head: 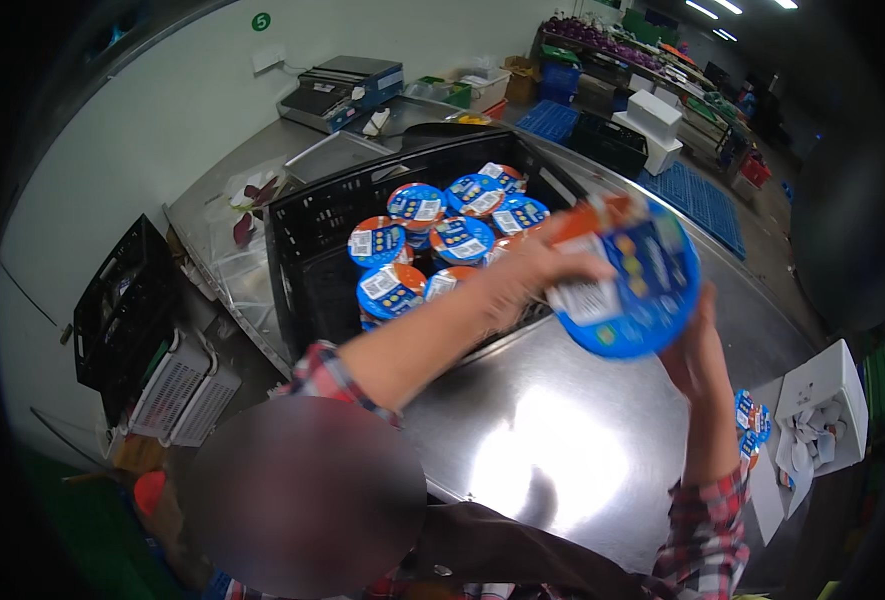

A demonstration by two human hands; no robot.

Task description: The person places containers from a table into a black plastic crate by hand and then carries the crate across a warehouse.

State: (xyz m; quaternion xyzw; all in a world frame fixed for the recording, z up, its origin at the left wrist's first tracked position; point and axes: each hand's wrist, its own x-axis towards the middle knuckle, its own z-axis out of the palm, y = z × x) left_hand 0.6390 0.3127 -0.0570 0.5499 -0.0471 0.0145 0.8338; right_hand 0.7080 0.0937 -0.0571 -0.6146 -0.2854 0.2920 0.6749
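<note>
Between my two hands, above the steel table, is a round container with a blue and orange printed lid (pixel 626 277), blurred by motion. My left hand (pixel 543 262) grips its left side, thumb on the lid. My right hand (pixel 694 341) is at its lower right edge, fingers partly hidden behind it. Behind my left forearm stands a black plastic crate (pixel 315 300) on the table, holding several lidded containers (pixel 463 238) of the same print, some seemingly stacked. Whether anything lies under the held lid is hidden.
A steel table (pixel 480 405) spreads before me. At right, a white foam box (pixel 825 405) holds white pieces, with a few lidded containers (pixel 750 424) beside it. A wrapping machine (pixel 345 90) and metal tray (pixel 337 156) are at the back. Black and white crates (pixel 176 382) are at left.
</note>
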